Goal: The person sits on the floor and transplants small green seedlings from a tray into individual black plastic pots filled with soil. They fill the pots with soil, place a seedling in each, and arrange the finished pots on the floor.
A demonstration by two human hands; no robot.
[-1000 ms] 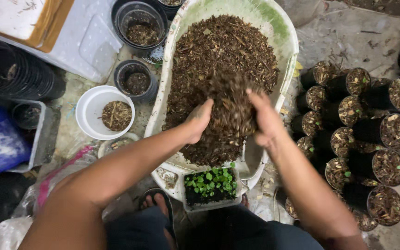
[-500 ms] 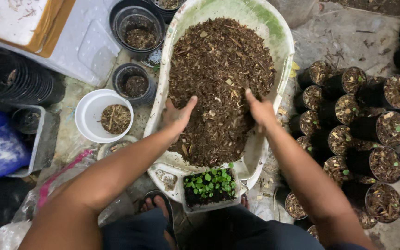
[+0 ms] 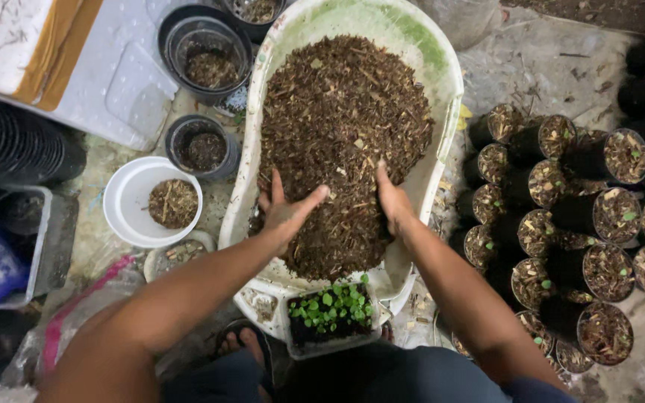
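Left hand (image 3: 287, 213): fingers spread, palm laid flat on the coarse brown potting mix of bark and fibre (image 3: 341, 142), nothing gripped. Right hand (image 3: 393, 200): open, fingers pressed edgewise into the same heap, nothing closed upon. The mix is held in a long white plastic tub (image 3: 442, 89) on the floor. A small clear tray of green seedlings (image 3: 331, 313) is set at the tub's near end; filled black nursery pots (image 3: 561, 224) are ranked to the right, a white bowl (image 3: 125, 201) to the left. Mixing is best done with both palms drawn inward together, spillage over the rim being avoided.

Both hands (image 3: 337, 209) in tub (image 3: 449, 82) mix (image 3: 337, 112), filled pots (image 3: 561, 224) at right
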